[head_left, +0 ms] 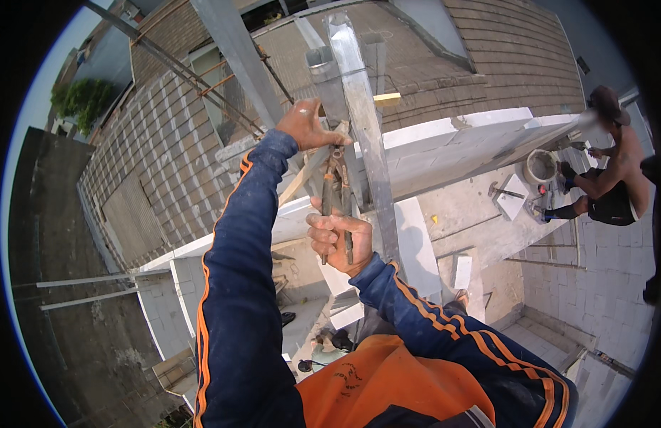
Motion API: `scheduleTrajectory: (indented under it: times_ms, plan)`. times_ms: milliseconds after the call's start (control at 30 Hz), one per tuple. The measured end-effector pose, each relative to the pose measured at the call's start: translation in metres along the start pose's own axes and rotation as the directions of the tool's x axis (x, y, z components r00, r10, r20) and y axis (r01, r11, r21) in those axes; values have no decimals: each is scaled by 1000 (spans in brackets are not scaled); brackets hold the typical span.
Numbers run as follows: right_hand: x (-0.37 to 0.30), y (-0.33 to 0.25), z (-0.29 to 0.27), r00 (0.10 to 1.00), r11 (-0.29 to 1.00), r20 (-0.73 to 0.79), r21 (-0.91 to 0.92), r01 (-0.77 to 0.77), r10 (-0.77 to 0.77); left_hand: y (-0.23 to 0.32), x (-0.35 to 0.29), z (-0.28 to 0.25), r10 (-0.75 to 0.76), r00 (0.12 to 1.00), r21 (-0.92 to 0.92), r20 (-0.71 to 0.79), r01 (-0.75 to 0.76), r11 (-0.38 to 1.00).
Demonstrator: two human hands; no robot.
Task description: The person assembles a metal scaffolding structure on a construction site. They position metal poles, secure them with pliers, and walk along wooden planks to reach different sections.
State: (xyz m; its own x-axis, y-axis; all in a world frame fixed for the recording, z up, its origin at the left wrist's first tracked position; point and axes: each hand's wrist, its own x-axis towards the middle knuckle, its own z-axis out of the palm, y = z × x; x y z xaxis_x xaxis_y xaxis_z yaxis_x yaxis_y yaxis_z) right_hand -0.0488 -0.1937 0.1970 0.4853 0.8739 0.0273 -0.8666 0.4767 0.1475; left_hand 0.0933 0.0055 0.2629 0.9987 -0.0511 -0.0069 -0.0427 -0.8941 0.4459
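My right hand [341, 241] is wrapped around the two dark handles of a pair of pincers [336, 187], held upright in front of a grey metal post [370, 146]. The pincers' head points up, close under the fingers of my left hand [307, 127]. That left hand is bent in a curled grip beside the post; what lies between its fingers is too small to make out. Just behind it rises a shorter grey metal section [326, 80] with an open top. A strip of wood [302, 175] slants below my left wrist.
White block walls [445, 139] run off to the right. On that side a shirtless person [616, 167] bends near a round bucket [540, 167] and a hammer [505, 191]. Tiled roofs [141, 167] lie beyond the wall. Another slanting metal beam [238, 53] stands at upper left.
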Motion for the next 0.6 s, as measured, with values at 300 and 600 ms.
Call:
scheduleTrajectory:
  times_ms: [300,600]
  plan:
    - [-2,-2,7,991,950,134,309,-46,4,6,-4,-1,-20,1000,66,-25,21,998]
    - [-7,-7,1,980,905,199,413,-105,22,5,-10,5,-72,996,1,-55,72,997]
